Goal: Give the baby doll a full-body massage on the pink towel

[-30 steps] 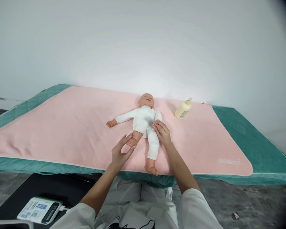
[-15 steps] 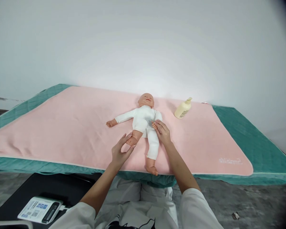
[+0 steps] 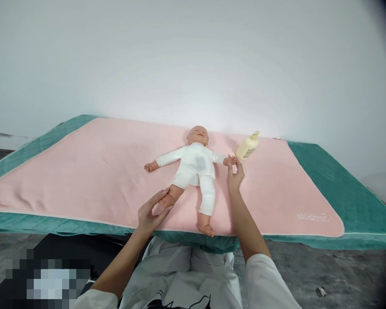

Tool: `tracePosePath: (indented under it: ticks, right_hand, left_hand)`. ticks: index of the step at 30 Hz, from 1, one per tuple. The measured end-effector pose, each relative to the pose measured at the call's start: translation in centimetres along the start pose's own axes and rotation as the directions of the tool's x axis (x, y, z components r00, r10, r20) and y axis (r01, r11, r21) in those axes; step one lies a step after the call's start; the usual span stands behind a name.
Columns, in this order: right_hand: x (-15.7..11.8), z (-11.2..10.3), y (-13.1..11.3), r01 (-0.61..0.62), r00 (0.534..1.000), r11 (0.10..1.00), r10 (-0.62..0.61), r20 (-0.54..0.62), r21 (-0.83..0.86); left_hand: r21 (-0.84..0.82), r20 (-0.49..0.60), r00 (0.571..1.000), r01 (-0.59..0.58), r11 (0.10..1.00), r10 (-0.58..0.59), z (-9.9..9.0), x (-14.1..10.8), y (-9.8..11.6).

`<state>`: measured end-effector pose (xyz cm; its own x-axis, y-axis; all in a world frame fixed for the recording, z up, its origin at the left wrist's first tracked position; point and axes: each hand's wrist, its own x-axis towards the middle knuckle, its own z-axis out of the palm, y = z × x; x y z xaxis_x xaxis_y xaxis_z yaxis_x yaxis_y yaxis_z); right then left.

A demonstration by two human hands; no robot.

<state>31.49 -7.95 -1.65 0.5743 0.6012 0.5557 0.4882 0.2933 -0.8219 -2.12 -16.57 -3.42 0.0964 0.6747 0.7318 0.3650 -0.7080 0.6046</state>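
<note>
A doll in a white suit lies on its back on a pink mat, near the middle, with its head toward the wall and its legs toward the person. Its face is turned up, and a greyish patch shows on the front of the suit. One arm reaches out toward the left of the view. On that side the lower leg is bare, and the left hand holds the foot between the thumb and the fingers, which are moderately spread. The other leg is clothed down to the ankle, its bare foot lying by the mat's front edge. The right hand pinches the doll's other little hand narrowly between thumb and fingertips, holding that arm out to the side. Just beyond it a pale yellow pump bottle stands on the mat. Faint reversed lettering marks the mat's near right corner. Under the mat, a green quilted surface shows at both ends and along the front. The person wears white sleeves and pale trousers. At lower left, a pixelated patch hides what lies on a black top. A small scrap lies on the grey floor at lower right.
</note>
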Motion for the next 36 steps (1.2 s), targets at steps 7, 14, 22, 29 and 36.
tracePosePath:
  ticks: [7, 14, 22, 29, 36]
  right_hand:
    - [1.6, -0.8, 1.6, -0.231, 0.968, 0.969, 0.238, -0.083, 0.090]
    - [2.6, -1.6, 3.0, -0.393, 0.906, 0.908, 0.409, -0.109, 0.144]
    - [2.7, -1.8, 3.6, -0.428, 0.899, 0.901, 0.433, -0.068, 0.075]
    - [2.7, -2.0, 3.6, -0.456, 0.889, 0.889, 0.457, -0.030, 0.042]
    - [2.7, -2.2, 3.0, -0.443, 0.897, 0.896, 0.442, 0.009, 0.025]
  left_hand:
    - [0.025, 0.020, 0.999, 0.042, 0.999, -0.043, -1.1, -2.3, 0.0]
    - [0.154, 0.014, 0.997, -0.083, 0.985, 0.082, -2.3, -4.0, 1.1]
    - [0.228, 0.058, 0.995, -0.097, 0.969, 0.086, -3.6, -5.3, 1.8]
    - [0.241, 0.088, 0.996, -0.033, 0.970, 0.012, -4.1, -7.1, 1.7]
    - [0.229, 0.064, 0.992, 0.096, 0.969, -0.113, -3.2, -8.7, 1.0]
